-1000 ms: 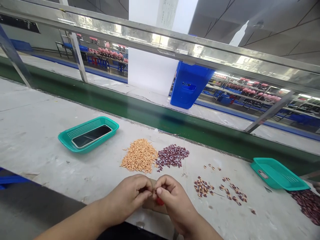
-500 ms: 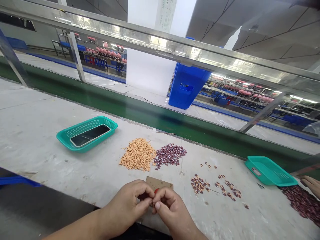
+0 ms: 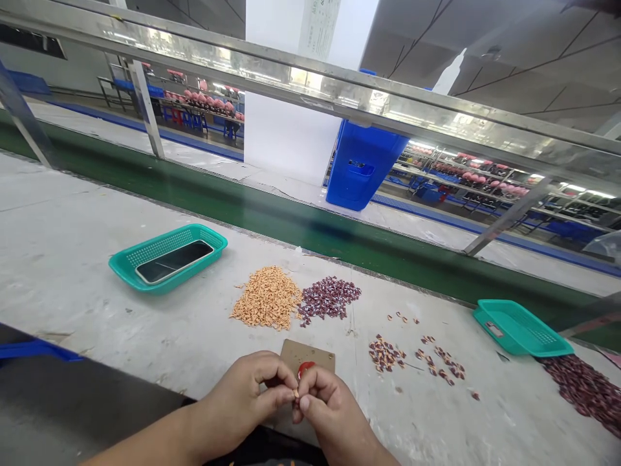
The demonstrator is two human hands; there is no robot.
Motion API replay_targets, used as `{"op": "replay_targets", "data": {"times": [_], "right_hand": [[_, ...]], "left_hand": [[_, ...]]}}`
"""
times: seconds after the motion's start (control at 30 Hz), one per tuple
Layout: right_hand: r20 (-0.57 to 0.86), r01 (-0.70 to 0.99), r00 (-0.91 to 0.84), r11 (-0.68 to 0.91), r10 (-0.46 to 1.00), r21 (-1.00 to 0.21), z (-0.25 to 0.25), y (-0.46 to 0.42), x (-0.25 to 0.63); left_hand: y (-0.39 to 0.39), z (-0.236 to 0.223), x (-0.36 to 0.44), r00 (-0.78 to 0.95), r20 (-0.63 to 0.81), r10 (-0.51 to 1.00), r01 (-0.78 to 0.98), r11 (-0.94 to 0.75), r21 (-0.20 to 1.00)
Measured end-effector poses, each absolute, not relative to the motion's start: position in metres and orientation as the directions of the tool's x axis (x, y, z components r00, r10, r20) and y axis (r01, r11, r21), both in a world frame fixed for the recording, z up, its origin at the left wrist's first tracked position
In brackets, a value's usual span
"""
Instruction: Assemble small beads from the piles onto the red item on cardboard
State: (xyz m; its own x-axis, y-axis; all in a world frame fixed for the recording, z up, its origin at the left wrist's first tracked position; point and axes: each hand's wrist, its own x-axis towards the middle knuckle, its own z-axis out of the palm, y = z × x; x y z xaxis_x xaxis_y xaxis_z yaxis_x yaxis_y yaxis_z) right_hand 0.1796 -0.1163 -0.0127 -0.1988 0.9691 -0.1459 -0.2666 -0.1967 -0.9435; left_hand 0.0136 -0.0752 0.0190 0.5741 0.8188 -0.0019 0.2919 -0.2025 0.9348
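While the fingertips of both bare hands meet low over the near edge of the grey-white worktop, a small tan piece (image 3: 296, 393) sits right in the grip. The left hand (image 3: 242, 402) pinches it between thumb and forefinger; the right hand (image 3: 336, 414) has its thumb and forefinger closed against its other side — whether they clasp anything more is too small to tell. Just beyond the grip lies a flat brown board (image 3: 317, 356) with a glossy red spot (image 3: 305, 369), partly hidden by the fingers. Farther beyond are a heap of small tan pieces (image 3: 268, 299) and, touching its right side, a pile of small purple pieces (image 3: 331, 298). Right of the grip — two-coloured tan-and-dark-red pieces (image 3: 385, 355) lie in loose clusters.
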Motion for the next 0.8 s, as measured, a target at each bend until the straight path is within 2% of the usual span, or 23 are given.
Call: {"op": "replay_targets", "data": {"times": [0.1, 0.17, 0.23, 0.3, 0.37, 0.43, 0.5, 0.63, 0.8], "right_hand": [[-0.144, -0.286, -0.237, -0.211, 0.961, -0.935, -0.013, -0.118, 0.179], [-0.126, -0.299, -0.255, -0.203, 0.959, -0.932, -0.012, -0.119, 0.181], [-0.110, -0.259, -0.242, -0.173, 0.964, -0.950, -0.008, -0.118, 0.187], [-0.095, -0.116, -0.163, -0.115, 0.982, -0.987, -0.004, -0.116, 0.197], [-0.026, 0.147, -0.036, -0.021, 0.999, -0.989, -0.001, -0.111, 0.208], [0.105, 0.430, 0.024, 0.085, 0.994, -0.899, -0.001, -0.106, 0.216], [0.197, 0.616, -0.017, 0.166, 0.980, -0.770, -0.002, -0.102, 0.220], [0.197, 0.750, -0.096, 0.201, 0.976, -0.631, -0.006, -0.100, 0.216], [0.202, 0.763, -0.099, 0.205, 0.974, -0.613, -0.009, -0.101, 0.215]], "left_hand": [[-0.075, 0.025, 0.011, 0.635, 0.081, 0.768, 0.325, -0.361, 0.874], [-0.076, 0.029, 0.011, 0.641, 0.071, 0.764, 0.324, -0.354, 0.877], [-0.077, 0.028, 0.012, 0.611, 0.016, 0.791, 0.311, -0.258, 0.915], [-0.079, 0.022, 0.014, 0.587, -0.080, 0.806, 0.229, -0.070, 0.971], [-0.080, 0.013, 0.016, 0.583, -0.176, 0.793, 0.088, 0.154, 0.984], [-0.080, 0.005, 0.018, 0.562, -0.233, 0.793, -0.038, 0.307, 0.951], [-0.080, 0.000, 0.019, 0.531, -0.253, 0.809, -0.114, 0.364, 0.924], [-0.081, -0.003, 0.021, 0.510, -0.272, 0.816, -0.176, 0.409, 0.895], [-0.083, -0.007, 0.026, 0.501, -0.292, 0.815, -0.205, 0.440, 0.874]]}}
